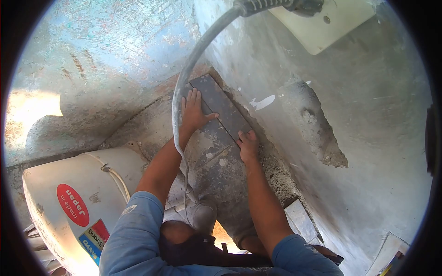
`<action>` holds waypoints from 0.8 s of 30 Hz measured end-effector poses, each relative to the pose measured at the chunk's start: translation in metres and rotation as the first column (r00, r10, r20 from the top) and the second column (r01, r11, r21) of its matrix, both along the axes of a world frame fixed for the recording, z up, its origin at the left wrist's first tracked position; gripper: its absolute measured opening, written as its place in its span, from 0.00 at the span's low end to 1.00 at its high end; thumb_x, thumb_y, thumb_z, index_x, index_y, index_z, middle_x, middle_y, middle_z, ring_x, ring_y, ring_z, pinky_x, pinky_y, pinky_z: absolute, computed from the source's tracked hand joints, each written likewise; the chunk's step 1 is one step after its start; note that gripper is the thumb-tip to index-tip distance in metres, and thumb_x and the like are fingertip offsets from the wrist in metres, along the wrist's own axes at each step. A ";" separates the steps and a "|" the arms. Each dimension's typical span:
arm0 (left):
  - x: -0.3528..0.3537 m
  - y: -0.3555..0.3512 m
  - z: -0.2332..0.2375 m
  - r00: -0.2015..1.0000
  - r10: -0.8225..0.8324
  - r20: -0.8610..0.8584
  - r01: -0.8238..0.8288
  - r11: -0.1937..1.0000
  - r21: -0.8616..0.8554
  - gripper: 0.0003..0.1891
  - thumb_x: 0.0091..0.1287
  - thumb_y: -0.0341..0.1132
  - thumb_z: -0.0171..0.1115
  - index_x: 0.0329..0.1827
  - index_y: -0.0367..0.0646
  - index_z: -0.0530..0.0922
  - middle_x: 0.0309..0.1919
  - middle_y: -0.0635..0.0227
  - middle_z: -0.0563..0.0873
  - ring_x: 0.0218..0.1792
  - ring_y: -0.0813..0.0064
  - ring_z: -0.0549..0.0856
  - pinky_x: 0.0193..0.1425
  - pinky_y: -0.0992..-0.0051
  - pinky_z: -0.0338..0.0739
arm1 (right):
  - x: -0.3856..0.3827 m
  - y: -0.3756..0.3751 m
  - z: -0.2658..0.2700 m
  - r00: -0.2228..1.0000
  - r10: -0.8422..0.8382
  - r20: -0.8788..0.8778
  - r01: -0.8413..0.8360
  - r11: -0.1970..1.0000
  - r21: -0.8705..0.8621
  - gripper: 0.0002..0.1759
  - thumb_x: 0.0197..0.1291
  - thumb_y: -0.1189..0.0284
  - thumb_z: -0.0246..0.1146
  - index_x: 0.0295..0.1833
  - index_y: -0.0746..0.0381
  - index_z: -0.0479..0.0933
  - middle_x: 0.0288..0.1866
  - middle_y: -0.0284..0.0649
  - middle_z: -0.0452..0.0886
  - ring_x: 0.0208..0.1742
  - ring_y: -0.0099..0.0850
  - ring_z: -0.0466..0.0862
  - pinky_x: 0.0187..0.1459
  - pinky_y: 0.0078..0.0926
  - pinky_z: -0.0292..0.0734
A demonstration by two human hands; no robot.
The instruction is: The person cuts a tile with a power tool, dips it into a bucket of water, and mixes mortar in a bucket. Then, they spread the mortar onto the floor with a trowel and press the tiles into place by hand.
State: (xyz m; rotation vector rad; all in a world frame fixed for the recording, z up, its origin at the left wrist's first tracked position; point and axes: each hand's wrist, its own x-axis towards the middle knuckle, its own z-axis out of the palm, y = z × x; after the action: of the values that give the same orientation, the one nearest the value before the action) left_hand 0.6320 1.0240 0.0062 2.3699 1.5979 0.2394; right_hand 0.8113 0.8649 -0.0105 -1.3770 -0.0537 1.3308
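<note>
A long dark grey tile strip (pixel 222 102) lies along the foot of the right wall, with a narrow seam between it and the dusty floor tile beside it. My left hand (pixel 194 114) rests flat near the far end of the seam, its fingers stretched forward and the thumb spread out onto the strip. At the strip's near end, my right hand (pixel 248 145) has its fingers bent around the corner. The underside of the strip is hidden.
A grey cable (pixel 178 87) hangs across the view from a plug at a wall plate (pixel 327 27). To the left stands a white rounded appliance (pixel 41 188) with stickers. Rough mortar (pixel 276 177) edges the right wall, which has a broken patch (pixel 313 119).
</note>
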 end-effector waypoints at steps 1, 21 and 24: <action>0.000 0.000 0.001 1.000 -0.003 0.027 0.002 1.000 0.019 0.60 0.47 0.65 0.72 0.74 0.33 0.57 0.76 0.50 0.56 0.78 0.55 0.53 0.79 0.52 0.41 | 0.001 0.000 -0.002 1.000 -0.001 0.002 0.001 1.000 -0.003 0.16 0.65 0.74 0.63 0.56 0.60 0.70 0.55 0.37 0.77 0.55 0.31 0.76 0.55 0.38 0.73; -0.007 0.035 0.001 0.949 0.104 0.296 -0.062 0.987 -0.149 0.50 0.55 0.61 0.68 0.74 0.36 0.60 0.75 0.48 0.58 0.77 0.50 0.54 0.78 0.52 0.44 | 0.003 -0.004 -0.009 0.999 0.038 -0.016 -0.037 0.997 0.060 0.19 0.66 0.72 0.61 0.61 0.62 0.67 0.56 0.41 0.76 0.56 0.33 0.76 0.56 0.36 0.74; -0.006 0.031 0.002 0.977 0.035 0.209 -0.013 0.994 -0.105 0.52 0.55 0.64 0.66 0.75 0.37 0.58 0.76 0.46 0.56 0.77 0.50 0.52 0.78 0.50 0.42 | 0.002 -0.003 -0.007 1.000 0.014 -0.012 -0.013 0.999 0.053 0.19 0.66 0.72 0.61 0.60 0.61 0.68 0.55 0.40 0.77 0.55 0.32 0.76 0.56 0.36 0.74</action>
State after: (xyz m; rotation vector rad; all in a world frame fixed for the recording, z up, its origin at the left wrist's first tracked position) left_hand 0.6260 1.0546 0.0082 2.1687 1.5024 0.3897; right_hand 0.8130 0.8618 -0.0175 -1.3260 -0.0891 1.3401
